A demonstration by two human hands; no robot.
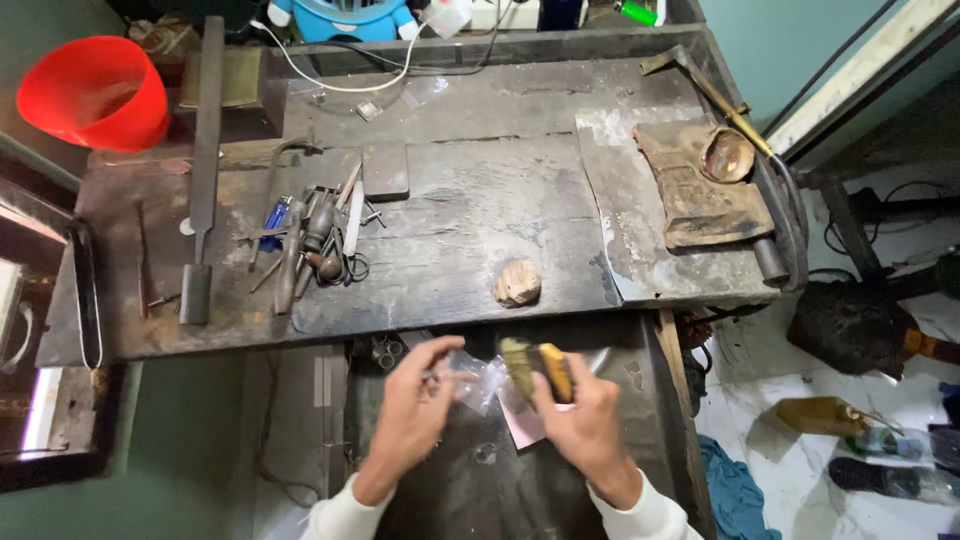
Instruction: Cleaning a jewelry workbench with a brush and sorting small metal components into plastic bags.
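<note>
Basically, a small clear plastic bag (478, 380) is pinched in the left hand (415, 410), just to the right of that grip. A yellow-and-dark brush-like block (540, 368), long axis tilted upright, is clasped by the right hand (585, 425), right beside the bag.

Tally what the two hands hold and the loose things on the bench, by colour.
Clear: 1, small plastic bag in left hand
Yellow: 1, brush-like tool in right hand
Red: 1, bucket
Blue: 1, lighter
Tan: 1, rounded lump
Total: 5
</note>
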